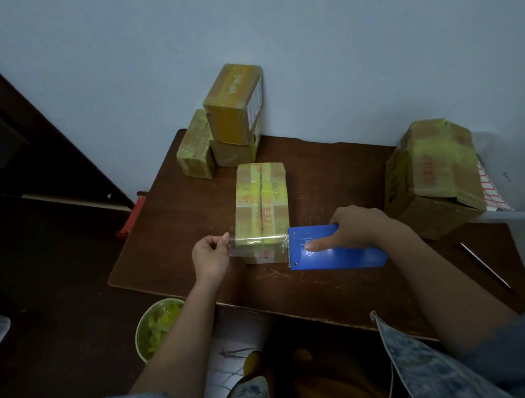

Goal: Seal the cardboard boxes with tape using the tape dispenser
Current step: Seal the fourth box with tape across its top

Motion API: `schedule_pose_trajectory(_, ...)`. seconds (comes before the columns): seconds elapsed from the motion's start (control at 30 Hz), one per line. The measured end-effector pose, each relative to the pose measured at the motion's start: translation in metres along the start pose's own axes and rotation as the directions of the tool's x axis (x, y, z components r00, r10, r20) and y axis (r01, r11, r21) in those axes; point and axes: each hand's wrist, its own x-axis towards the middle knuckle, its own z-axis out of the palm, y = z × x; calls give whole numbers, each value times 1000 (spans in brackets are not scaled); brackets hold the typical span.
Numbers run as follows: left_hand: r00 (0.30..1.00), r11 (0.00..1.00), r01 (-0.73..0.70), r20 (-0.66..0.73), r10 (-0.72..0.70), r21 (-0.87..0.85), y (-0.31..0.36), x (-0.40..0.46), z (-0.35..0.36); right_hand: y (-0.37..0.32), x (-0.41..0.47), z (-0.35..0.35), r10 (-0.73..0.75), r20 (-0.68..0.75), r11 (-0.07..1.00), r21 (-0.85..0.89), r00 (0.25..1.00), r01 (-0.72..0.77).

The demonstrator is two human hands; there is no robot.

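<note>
my left hand (210, 253) pinches the tape (257, 240) end; my right hand (353, 228) grasps the blue dispenser (338, 252), stretching tape across the box (262, 211) near the table's (322, 293) front edge.

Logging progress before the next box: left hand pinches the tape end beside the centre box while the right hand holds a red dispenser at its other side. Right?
Not quite. The head view shows the dispenser is blue, not red. The rest stands: the left hand pinches the tape end beside the centre box, and the right hand holds the dispenser.
</note>
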Motion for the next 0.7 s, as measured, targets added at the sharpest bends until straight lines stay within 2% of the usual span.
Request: schedule_pose_trajectory(0.7,999,999,35,20,-34,-31,-8,11,1,-9,14,1,32,23,998,-49,999,-31)
